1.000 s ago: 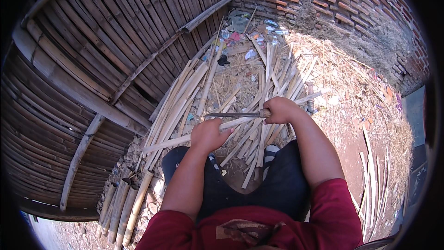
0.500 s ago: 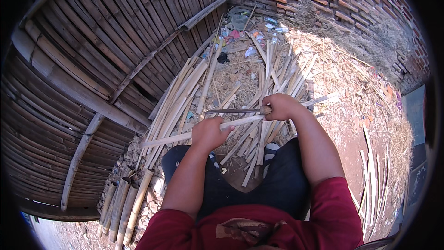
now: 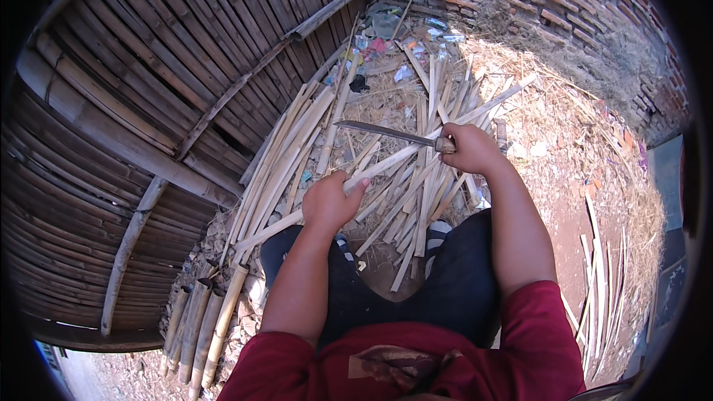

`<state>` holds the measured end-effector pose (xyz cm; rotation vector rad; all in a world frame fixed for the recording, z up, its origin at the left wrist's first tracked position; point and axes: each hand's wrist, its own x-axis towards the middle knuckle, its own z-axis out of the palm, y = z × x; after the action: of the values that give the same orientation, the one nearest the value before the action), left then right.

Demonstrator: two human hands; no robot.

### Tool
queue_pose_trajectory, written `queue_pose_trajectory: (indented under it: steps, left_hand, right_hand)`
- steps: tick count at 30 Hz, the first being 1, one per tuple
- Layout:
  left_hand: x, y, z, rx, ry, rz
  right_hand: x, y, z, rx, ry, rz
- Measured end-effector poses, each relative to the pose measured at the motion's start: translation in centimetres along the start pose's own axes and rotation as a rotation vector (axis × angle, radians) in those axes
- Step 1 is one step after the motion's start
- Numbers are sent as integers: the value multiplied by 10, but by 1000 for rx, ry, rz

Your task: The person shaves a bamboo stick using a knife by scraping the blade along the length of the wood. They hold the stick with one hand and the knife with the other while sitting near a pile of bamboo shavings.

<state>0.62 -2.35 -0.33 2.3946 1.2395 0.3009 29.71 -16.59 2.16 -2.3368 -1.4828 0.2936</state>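
Note:
A long pale bamboo strip (image 3: 391,161) slants across in front of me, its far right end higher than its near left end. My left hand (image 3: 331,200) is closed around the strip left of its middle, thumb along the top. In my right hand (image 3: 471,150) is a knife (image 3: 388,131), gripped by its wooden handle. The dark blade points left and slightly away, above the strip. The knife handle and right fingers lie close to the strip; whether those fingers also touch it I cannot tell. Below, more split bamboo strips (image 3: 405,221) lie heaped between my feet.
A slatted bamboo wall (image 3: 215,37) rises at left, a brick wall (image 3: 564,0) at the back. Longer strips (image 3: 290,152) lean along the left. Short bamboo poles (image 3: 197,323) stand lower left. Thin strips (image 3: 598,289) lie at right. Litter (image 3: 379,44) covers the far corner.
My right hand and the knife have moved away from me and slightly right. The strip's right end has swung up and away, so it slants more steeply; my left hand has shifted slightly.

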Motion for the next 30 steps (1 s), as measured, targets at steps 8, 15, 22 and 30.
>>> queue_pose_trajectory:
  steps: [8,15,22,30]
  left_hand:
    - [0,-3,5,-14,57,11]
    - [1,4,-1,5,75,2]
    - [0,0,3,-2,80,1]
    - [1,-1,4,-36,130,19]
  right_hand:
    - [-7,-18,-5,1,-35,-88]
    - [-1,12,-2,55,83,22]
    - [-5,-11,-4,9,-36,-82]
    - [-2,11,-3,97,91,-23]
